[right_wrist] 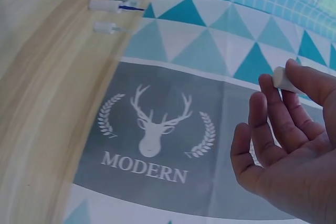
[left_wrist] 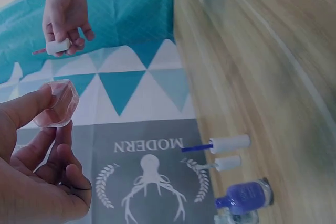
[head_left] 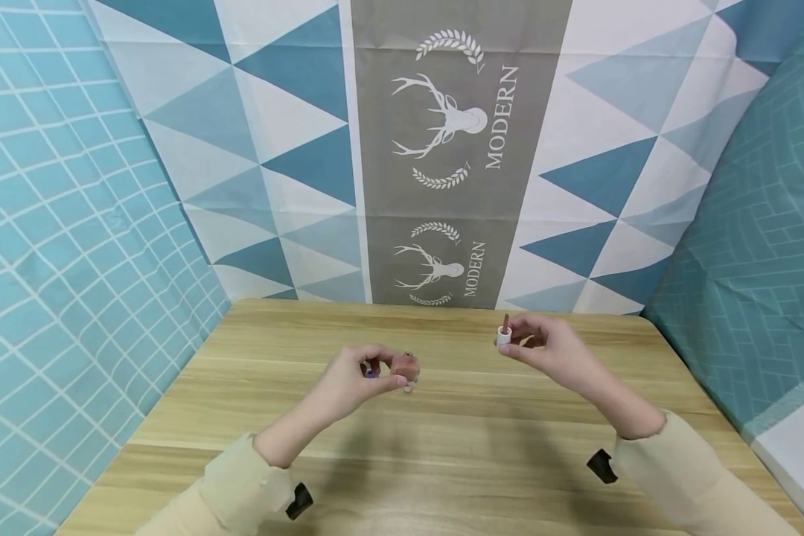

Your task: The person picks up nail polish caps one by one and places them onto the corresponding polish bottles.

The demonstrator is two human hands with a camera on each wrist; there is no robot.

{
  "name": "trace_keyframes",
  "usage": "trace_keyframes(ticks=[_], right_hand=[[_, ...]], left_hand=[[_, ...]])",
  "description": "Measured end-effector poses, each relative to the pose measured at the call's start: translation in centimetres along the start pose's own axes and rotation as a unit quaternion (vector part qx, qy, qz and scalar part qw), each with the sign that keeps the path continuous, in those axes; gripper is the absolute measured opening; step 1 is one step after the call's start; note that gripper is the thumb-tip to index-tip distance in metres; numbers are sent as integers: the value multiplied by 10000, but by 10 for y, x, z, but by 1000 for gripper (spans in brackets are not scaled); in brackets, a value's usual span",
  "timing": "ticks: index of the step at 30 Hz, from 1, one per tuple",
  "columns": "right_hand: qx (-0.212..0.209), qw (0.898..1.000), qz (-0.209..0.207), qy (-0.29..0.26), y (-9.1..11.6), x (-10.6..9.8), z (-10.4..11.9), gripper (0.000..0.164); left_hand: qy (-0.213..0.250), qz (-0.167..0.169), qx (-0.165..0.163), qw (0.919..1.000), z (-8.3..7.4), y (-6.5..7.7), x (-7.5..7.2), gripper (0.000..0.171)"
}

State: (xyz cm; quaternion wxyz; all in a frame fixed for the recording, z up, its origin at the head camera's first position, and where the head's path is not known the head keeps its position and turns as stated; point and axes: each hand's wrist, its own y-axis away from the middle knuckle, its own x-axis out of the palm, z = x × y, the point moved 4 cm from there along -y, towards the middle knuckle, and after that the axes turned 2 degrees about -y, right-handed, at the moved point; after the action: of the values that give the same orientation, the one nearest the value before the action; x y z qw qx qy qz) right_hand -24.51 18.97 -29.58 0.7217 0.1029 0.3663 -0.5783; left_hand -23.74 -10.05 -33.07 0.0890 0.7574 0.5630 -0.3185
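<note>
My left hand (head_left: 348, 383) pinches a small glass nail polish bottle (head_left: 405, 366) of pinkish-brown polish between thumb and fingers, raised above the table. In the left wrist view the bottle (left_wrist: 63, 103) is tilted. My right hand (head_left: 556, 350) grips a white nail polish cap (head_left: 504, 339), its reddish-brown brush (head_left: 506, 321) pointing up. Bottle and cap are well apart. On the table stand a blue-purple polish bottle (left_wrist: 244, 198) and a clear bottle (left_wrist: 236, 217), mostly hidden behind my left hand in the head view.
Two more white caps stand brush-up beside those bottles: one with a blue brush (left_wrist: 231, 144), the other with a pale brush (left_wrist: 228, 163). A patterned cloth (head_left: 442, 186) hangs behind the wooden table (head_left: 442, 461), with blue tiled-pattern sheets at both sides.
</note>
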Motion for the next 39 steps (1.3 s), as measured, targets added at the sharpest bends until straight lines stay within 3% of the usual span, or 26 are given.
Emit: trace_keyframes(ticks=[8,22,27,39], right_hand=[[56,9989,-447,-150,10,-11,12,30],[-577,9947,-845,-90,21,-10,28,26],[-620,9937,-897,-263,20,-7,28,31],[-792,9921,-935,-281,20,1,25,27]], left_hand=[[128,-103,62,9998,-14,1,3,24],[308,-212,517,9980,-20,-3,20,23],[410,-289,473,9976,-19,-6,27,24],[574,-456,647,9952,-20,-14,45,22]])
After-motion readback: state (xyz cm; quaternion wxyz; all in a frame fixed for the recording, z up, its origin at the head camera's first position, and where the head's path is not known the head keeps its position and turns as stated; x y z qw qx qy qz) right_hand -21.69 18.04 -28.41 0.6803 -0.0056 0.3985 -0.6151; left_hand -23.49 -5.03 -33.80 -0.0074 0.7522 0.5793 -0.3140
